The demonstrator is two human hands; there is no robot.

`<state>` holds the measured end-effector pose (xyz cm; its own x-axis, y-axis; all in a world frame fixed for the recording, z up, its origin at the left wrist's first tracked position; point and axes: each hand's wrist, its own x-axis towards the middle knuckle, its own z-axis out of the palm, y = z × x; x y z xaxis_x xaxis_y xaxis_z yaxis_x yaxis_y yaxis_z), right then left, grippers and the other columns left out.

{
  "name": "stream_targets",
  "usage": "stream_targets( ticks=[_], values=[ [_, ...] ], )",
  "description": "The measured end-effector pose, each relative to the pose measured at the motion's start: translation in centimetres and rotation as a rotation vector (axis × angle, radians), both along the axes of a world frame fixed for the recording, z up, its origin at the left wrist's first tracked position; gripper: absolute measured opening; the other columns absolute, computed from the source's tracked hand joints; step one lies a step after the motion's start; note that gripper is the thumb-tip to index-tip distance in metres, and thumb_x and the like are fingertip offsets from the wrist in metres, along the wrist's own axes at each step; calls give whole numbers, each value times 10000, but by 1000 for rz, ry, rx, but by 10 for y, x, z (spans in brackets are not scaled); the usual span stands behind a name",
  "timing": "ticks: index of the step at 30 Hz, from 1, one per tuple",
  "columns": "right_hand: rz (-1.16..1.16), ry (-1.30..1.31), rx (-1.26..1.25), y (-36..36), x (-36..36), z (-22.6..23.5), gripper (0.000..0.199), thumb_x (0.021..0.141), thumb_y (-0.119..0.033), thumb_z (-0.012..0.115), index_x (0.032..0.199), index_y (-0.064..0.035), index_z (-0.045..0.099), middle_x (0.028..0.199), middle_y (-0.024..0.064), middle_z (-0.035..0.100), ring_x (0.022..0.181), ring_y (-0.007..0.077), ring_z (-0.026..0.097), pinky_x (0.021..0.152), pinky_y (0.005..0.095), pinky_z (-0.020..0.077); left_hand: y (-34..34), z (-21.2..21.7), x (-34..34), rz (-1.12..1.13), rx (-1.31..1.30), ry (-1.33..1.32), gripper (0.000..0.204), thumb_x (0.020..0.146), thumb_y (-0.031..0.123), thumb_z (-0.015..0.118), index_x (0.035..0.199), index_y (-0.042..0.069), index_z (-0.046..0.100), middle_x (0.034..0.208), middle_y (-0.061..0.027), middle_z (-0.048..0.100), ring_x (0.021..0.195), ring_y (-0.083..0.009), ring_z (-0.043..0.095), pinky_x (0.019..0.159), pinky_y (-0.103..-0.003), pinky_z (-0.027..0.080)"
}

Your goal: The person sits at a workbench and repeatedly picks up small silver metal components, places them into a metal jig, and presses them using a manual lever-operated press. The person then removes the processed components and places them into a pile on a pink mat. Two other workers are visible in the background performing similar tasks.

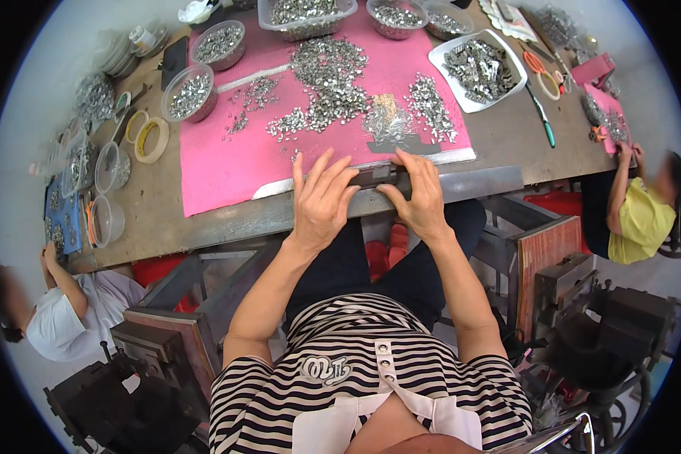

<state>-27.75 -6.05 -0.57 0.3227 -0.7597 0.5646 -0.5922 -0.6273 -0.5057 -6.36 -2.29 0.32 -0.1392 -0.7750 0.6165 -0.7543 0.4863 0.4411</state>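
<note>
Both my hands sit at the surface's near edge, left hand (321, 198) spread flat, fingers released, right hand (422, 198) at 3 o'clock pinching the dark metal strip (377, 177), probably mid-alignment, needing steady pressure.

Dark bar (376, 176) mostly hidden under both hands; metal pieces (333, 72) too small to identify.

We see a pink mat (227, 163) strewn with silver metal bits (329, 72), a brown table (507, 144), a white tray (440, 57), orange scissors (541, 72), and our black-and-white striped shirt (371, 363).
</note>
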Motion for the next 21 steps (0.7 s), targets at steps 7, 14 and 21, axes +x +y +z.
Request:
stream_targets(
  ticks=[7, 14, 21],
  values=[
    [-28, 60, -98, 0, 0, -2, 551, 792, -190, 862, 1271, -20, 650, 1195, 128, 666, 1138, 341, 613, 977, 454, 489, 71, -14, 42, 62, 20, 751, 260, 1118, 120, 440, 1337, -16, 470, 1323, -269, 636, 1228, -356, 655, 1045, -464, 532],
    [-53, 65, -83, 4, 4, -3, 469, 809, -212, 851, 1208, -37, 679, 1195, 115, 668, 1143, 339, 614, 987, 445, 479, 86, -3, 54, 41, 586, 850, 252, 1084, 192, 604, 1213, -23, 632, 1121, -164, 719, 903, -191, 728, 788, -287, 586],
    [62, 126, -28, -11, -5, 23, 272, 866, -158, 800, 1098, -44, 715, 1097, 85, 708, 1054, 269, 660, 1007, 443, 445, 16, -1, 31, 137, 131, -52, 517, 799, 230, 860, 1259, 93, 667, 1234, -108, 607, 1144, -313, 536, 1007, -455, 367]
  ],
)
